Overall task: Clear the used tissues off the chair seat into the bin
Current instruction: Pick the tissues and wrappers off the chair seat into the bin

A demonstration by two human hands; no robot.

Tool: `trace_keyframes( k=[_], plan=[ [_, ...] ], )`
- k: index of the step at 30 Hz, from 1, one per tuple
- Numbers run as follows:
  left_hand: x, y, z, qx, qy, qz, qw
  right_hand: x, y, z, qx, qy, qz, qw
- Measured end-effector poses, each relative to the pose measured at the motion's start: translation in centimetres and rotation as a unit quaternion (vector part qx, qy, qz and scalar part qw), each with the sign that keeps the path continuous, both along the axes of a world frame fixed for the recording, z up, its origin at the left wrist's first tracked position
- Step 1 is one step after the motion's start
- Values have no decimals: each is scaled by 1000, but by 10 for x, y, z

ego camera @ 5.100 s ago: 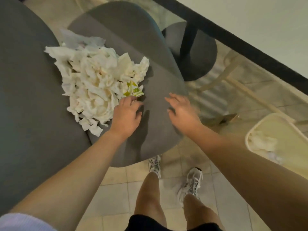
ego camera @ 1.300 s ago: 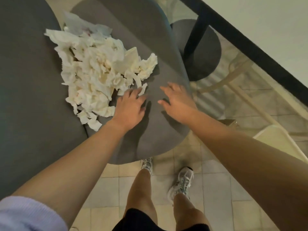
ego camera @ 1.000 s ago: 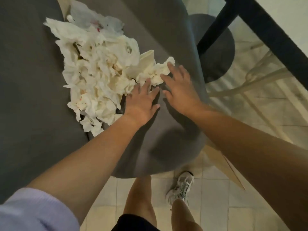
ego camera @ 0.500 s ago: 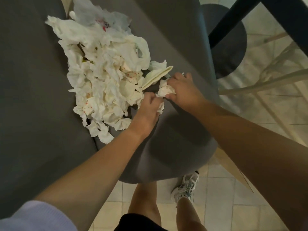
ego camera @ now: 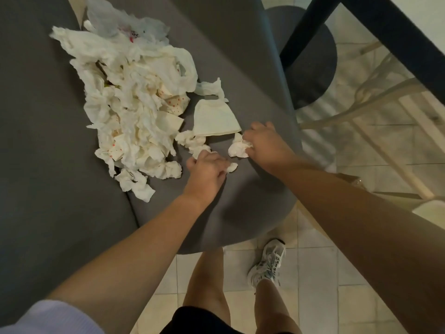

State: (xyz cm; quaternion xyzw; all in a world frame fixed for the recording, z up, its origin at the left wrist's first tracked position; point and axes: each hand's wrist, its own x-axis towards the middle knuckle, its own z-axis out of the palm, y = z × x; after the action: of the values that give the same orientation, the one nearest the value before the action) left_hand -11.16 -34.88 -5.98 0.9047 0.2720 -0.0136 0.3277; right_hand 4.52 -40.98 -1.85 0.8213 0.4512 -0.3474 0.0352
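Your right hand (ego camera: 266, 147) pinches a tissue wad (ego camera: 238, 148); your left hand (ego camera: 207, 172) is curled on a scrap (ego camera: 231, 167). Main pile (ego camera: 134, 109) lies up-left on the chair seat (ego camera: 240, 208), nearer your left; bin corner (ego camera: 431, 213) far right

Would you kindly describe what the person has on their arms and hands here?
Both hands are bare: no gloves, rings, watch or bracelets show on the left hand or the right hand. The forearms are uncovered. A pale lilac sleeve covers the upper left arm; the right upper arm is out of frame.
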Motion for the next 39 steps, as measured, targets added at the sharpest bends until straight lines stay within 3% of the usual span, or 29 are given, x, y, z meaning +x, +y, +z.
trace_keyframes(
  k=[7,9,12,14,19,22,25,29,33,39],
  plan=[
    [-21,-36,7,-50,-53,-129,989,-8,-45,1,19,12,-26,999],
    [-26,-46,11,-80,-80,-111,987,-11,-54,4,12,13,-29,999],
    [-27,-50,18,-142,-103,7,984,-13,-65,7,15,10,-37,999],
    [-25,-48,21,-105,-80,55,990,-14,-68,9,16,8,-40,999],
    [-24,-42,31,68,-3,21,997,-15,-70,10,5,4,-38,999],
    [-27,-36,31,86,42,104,990,-16,-69,9,4,-1,-38,999],
    [-30,-29,22,49,108,158,980,-17,-67,7,3,0,-47,999],
    [-36,-29,11,-21,100,106,989,-17,-66,5,5,-5,-54,999],
    [-35,-46,14,-17,51,77,996,-19,-69,7,21,-15,-55,998],
    [-25,-47,30,-26,81,0,996,-20,-76,20,19,-8,-47,999]
  ],
)
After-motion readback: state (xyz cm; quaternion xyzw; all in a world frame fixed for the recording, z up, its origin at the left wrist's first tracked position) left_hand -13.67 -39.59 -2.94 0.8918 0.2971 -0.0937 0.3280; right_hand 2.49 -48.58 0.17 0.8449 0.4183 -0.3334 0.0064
